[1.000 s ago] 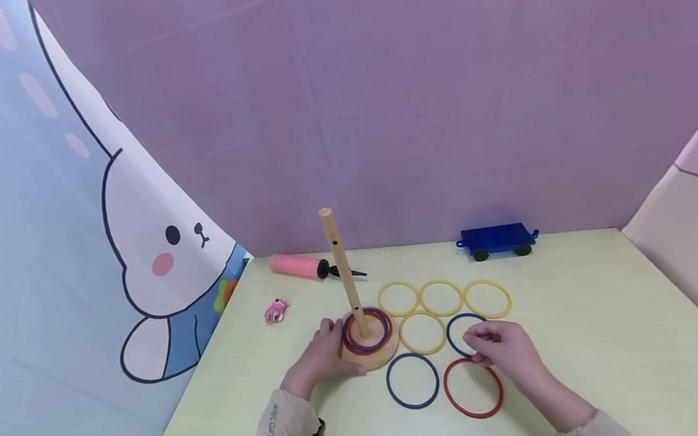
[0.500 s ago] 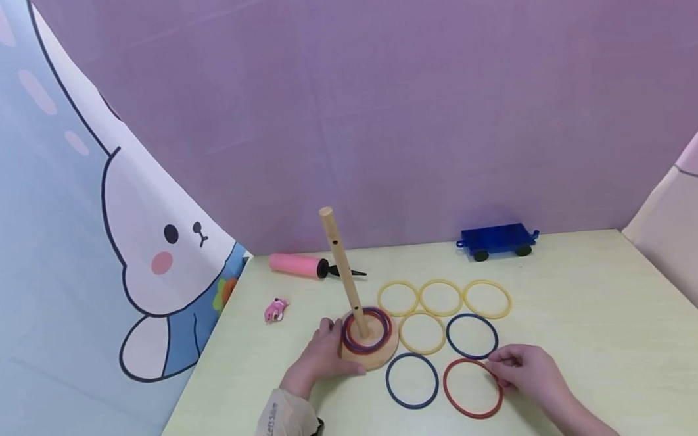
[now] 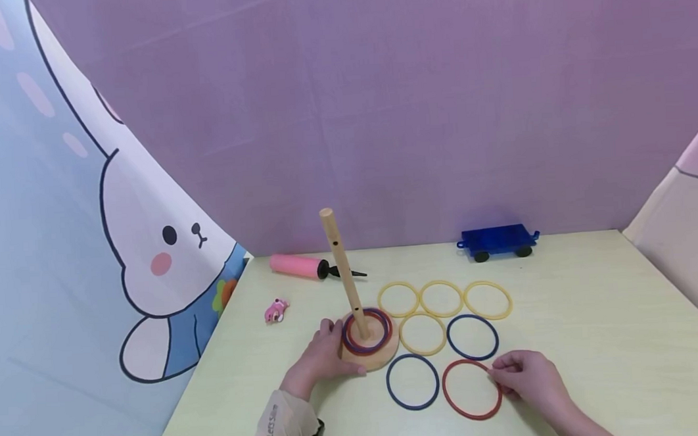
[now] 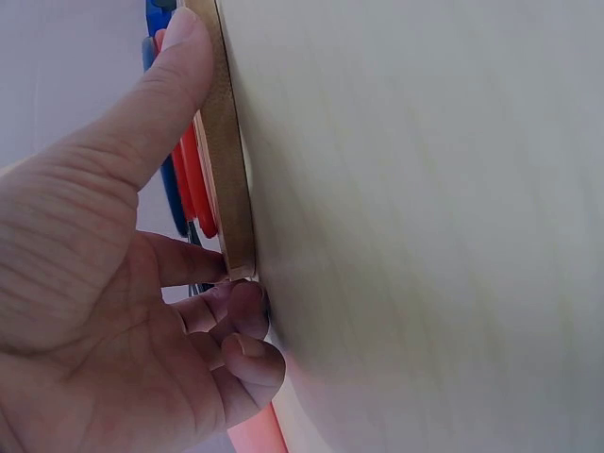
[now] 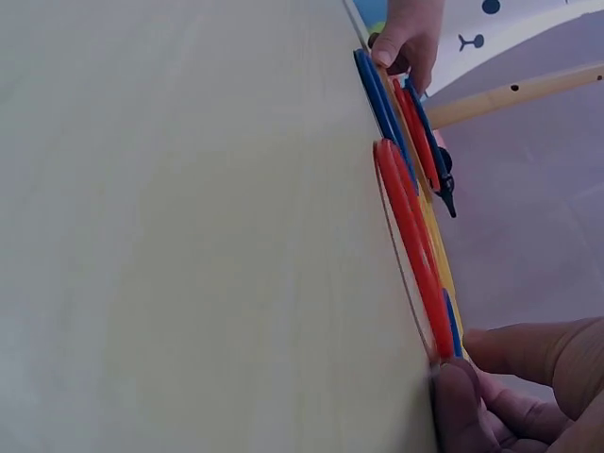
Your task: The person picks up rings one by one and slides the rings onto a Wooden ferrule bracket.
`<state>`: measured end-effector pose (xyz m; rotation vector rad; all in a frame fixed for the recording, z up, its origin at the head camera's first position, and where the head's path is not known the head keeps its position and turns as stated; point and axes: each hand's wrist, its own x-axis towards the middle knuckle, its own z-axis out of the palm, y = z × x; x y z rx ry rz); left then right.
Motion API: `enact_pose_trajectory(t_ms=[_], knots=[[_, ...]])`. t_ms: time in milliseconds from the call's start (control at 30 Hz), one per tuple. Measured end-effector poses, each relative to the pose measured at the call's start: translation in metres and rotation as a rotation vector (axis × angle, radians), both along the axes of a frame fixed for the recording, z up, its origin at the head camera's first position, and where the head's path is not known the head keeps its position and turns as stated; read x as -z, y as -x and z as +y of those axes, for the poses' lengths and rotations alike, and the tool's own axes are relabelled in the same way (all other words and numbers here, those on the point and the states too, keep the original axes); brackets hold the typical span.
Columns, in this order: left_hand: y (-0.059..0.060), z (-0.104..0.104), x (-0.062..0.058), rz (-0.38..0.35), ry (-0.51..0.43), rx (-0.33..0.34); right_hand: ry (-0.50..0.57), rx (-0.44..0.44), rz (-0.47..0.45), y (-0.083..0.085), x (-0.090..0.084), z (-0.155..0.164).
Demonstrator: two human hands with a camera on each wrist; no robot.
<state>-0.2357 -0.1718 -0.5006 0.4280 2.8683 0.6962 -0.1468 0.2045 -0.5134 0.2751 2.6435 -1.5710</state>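
Right hand [image 3: 526, 380] shifted to red ring [image 3: 472, 389] | ring flat | peg [image 3: 342, 271] near-upright

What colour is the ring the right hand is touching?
Red. The ring at the right hand shows best in the head view.

Table [image 3: 568, 338]: pale yellow-green. Peg [image 3: 342, 271] and base [image 3: 386, 359]: light wood. Rings: one red [image 3: 472, 389], two blue [image 3: 413, 381] [image 3: 472, 336], four yellow [image 3: 422, 333]. Cart [image 3: 497, 240]: blue, black wheels. Pump [image 3: 297, 265]: pink. Backdrop [image 3: 379, 111]: purple. Left curtain [image 3: 62, 292]: blue, white rabbit print.
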Motion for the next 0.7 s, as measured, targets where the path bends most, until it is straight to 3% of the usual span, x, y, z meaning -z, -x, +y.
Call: enact_pose_trajectory(t_ms=[700], knots=[[0.002, -0.0002, 0.0015, -0.004, 0.0, -0.005, -0.21, -0.066, 0.019, 0.002, -0.0017, -0.0053]])
